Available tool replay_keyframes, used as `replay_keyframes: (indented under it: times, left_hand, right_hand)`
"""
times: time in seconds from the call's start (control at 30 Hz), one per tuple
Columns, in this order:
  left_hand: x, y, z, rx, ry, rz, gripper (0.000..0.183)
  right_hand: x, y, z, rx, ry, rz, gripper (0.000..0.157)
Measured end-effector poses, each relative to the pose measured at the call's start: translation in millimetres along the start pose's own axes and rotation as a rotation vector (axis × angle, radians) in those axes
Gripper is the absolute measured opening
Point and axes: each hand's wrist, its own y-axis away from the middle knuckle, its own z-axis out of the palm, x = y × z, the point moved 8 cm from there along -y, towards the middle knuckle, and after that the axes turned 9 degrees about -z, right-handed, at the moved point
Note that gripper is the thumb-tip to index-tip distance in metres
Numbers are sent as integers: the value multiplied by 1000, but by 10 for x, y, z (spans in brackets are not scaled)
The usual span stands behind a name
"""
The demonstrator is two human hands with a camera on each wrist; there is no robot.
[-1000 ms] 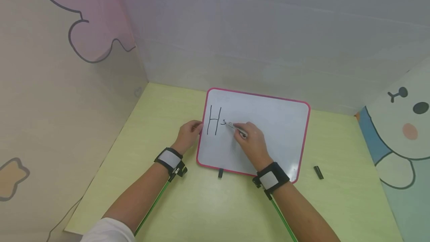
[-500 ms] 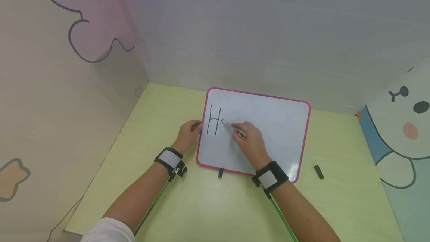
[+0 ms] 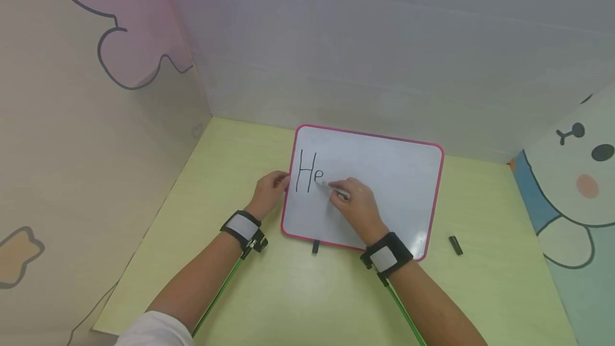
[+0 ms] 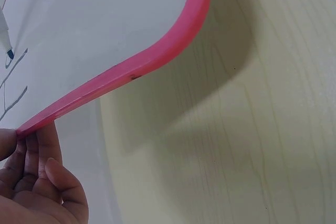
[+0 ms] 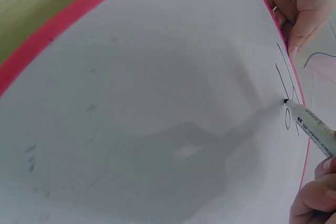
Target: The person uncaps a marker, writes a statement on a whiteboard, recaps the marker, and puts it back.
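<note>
Head view: both forearms point(image 3: 204, 268) angled inward, left hand point(image 3: 268, 192) at the left edge of the board point(image 3: 399, 175), right hand point(image 3: 357, 202) over its face. Left wrist: thumb above, fingers point(image 4: 32, 157) below, pinching the pink rim point(image 4: 100, 84). Right wrist: fingertips point(image 5: 316, 198) tight round a slanted pen point(image 5: 313, 130), tip at the board near the H point(image 5: 283, 80).
</note>
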Motion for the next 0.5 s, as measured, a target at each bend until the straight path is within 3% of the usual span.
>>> replay_keyframes:
  times: [0.5]
  left_hand:
    - [5,6,-15,6,-12,2,32]
  right_hand:
    - [53,75,-44,-4,-17,-2,20]
